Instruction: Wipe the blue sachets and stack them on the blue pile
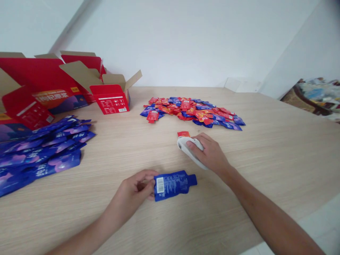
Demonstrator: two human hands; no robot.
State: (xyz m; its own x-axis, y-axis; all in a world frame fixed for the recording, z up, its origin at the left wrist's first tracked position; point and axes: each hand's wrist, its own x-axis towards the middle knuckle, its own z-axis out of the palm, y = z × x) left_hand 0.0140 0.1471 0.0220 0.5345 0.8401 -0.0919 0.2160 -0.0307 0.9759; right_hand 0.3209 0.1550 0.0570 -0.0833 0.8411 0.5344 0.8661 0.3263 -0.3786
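head view: left hand [131,189] pinches barcoded blue pouch [172,185], right hand [208,152] clamps white cloth [189,150].

Left hand [134,187]: low, near centre, fingers curled inward, pointing right.
Right hand [209,154]: palm down, fingers curved forward and down.
Left forearm [85,232]: bare, rising from the bottom edge toward the right.
Right forearm [265,209]: bare, rising from the lower right toward the left.
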